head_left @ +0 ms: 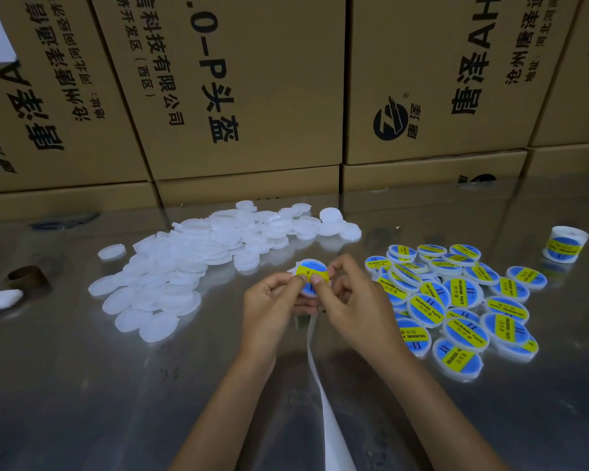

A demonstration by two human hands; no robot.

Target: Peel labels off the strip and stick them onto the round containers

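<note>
White plastic container (310,278), its blue-and-yellow label up, sits pinched between left hand (273,309) and right hand (349,302), thumbs pressing it. Left of it lies the blank heap (191,263), right the labelled pile (456,300); backing strip (323,396) trails toward the person.

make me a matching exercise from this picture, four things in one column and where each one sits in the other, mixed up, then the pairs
Things
1. pile of plain white containers
2. pile of labelled containers
3. roll of labels
4. white backing strip

Places
A. standing alone at the far right of the steel table
B. trailing from under the hands toward the camera
C. heaped left of the hands
D. heaped right of the hands

Pairs: 1-C, 2-D, 3-A, 4-B

The left hand and right hand both hold the one container now getting its label.
</note>
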